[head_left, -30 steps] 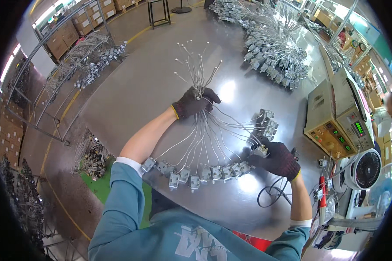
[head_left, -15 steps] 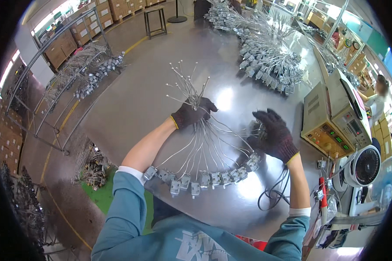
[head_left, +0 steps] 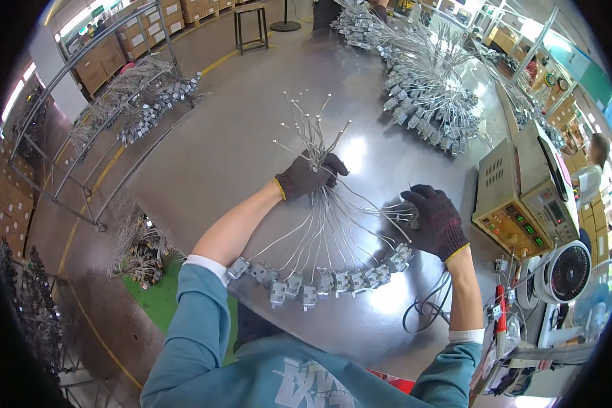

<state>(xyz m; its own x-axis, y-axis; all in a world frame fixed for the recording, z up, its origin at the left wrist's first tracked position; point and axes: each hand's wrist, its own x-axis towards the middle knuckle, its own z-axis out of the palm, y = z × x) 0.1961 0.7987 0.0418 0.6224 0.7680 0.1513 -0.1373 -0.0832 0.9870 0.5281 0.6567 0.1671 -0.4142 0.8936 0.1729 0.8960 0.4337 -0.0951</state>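
My left hand [head_left: 311, 175], in a dark knit glove, is closed round a bundle of thin grey cables [head_left: 314, 139] whose loose tips spread out beyond the fist. From its near side the cables fan toward me, each ending in a small silver box [head_left: 309, 294]; several boxes lie in a curved row on the metal table. To the right, my gloved right hand [head_left: 436, 223] has its fingers curled about more silver boxes on cables [head_left: 406, 215], partly hidden by the fingers.
A large heap of similar cables [head_left: 432, 102] covers the far right of the metal table [head_left: 217, 129]. At right stand a bench instrument [head_left: 527, 194] and a small fan [head_left: 566, 265]. A black cord [head_left: 425, 309] lies near my right forearm. Metal racks [head_left: 81, 75] stand left; another person [head_left: 591, 166] is at far right.
Both hands sit slightly further right in view, as does the whole scene. My right hand's fingers have curled in more round the silver boxes, and its hand has lowered a little.
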